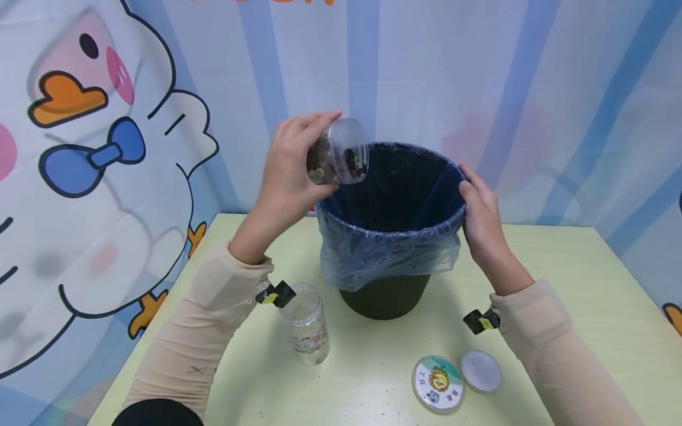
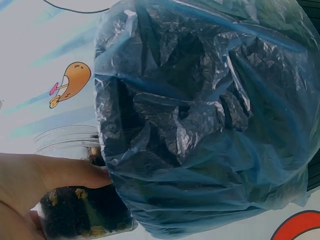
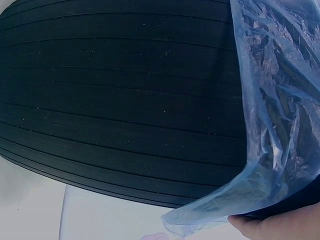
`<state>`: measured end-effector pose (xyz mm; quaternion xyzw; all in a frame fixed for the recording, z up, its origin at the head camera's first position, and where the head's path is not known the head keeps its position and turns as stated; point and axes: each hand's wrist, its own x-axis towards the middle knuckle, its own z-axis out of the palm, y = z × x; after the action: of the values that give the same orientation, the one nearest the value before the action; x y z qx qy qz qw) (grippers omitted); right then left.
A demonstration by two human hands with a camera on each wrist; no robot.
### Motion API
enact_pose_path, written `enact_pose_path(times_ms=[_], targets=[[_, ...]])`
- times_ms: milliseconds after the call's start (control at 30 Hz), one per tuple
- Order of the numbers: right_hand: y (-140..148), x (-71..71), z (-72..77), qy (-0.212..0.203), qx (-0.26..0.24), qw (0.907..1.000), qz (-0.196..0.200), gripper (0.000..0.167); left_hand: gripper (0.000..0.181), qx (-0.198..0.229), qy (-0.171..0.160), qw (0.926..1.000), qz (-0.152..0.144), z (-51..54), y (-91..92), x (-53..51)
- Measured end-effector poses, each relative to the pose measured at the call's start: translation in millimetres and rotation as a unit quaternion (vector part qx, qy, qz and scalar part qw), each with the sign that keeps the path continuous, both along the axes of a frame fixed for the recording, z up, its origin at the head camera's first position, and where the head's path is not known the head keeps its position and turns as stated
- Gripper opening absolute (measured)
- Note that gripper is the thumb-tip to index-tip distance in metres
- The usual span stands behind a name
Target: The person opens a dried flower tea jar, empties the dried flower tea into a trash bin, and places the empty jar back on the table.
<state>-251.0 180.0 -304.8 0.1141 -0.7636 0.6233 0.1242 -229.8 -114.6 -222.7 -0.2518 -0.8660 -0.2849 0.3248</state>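
My left hand (image 1: 290,160) grips a clear jar (image 1: 341,151) holding dark, crumbly bits, tilted on its side at the left rim of a black trash can (image 1: 383,299). The jar's mouth points right, over the can's opening. In the left wrist view, brownish pieces show through the jar wall (image 2: 85,215) below my thumb. A blue plastic bag (image 1: 389,254) lines the can and folds down over its rim. On the can's right side, my right hand (image 1: 482,219) holds the bag-covered rim. The right wrist view catches only part of that hand (image 3: 285,225) beside the bag.
A second clear jar (image 1: 306,331), lidless, stands upright on the pale table (image 1: 256,384) left of the can. Two round lids, one with a flower print (image 1: 438,384) and one plain whitish (image 1: 481,371), lie at front right. Small dark crumbs dot the tabletop. A cartoon-printed curtain (image 1: 415,77) hangs behind.
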Motion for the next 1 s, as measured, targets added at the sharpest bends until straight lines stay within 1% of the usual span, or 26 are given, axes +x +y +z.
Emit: enact_pose_path(times_ms=[267,667,867,1000], targets=[[0,0.7,0.7,0.002,-0.004,1.0,0.0,0.053,0.085,-0.024,-0.006,0.9997,0.004,-1.8,4.1,-2.4],[1,1.5,-0.2,0.007,0.0,1.0,0.003,0.053,0.081,-0.067,0.018,0.9976,-0.001,-5.8,6.7,-5.2],[1,1.6,0.2,0.007,0.001,1.0,0.003,0.053,0.081,-0.083,0.025,0.9962,-0.002,-5.1,9.1,-5.5],[0,1.5,0.2,0.006,0.0,1.0,0.002,0.053,0.08,-0.093,0.033,0.9951,-0.008,-4.9,10.8,-5.6]])
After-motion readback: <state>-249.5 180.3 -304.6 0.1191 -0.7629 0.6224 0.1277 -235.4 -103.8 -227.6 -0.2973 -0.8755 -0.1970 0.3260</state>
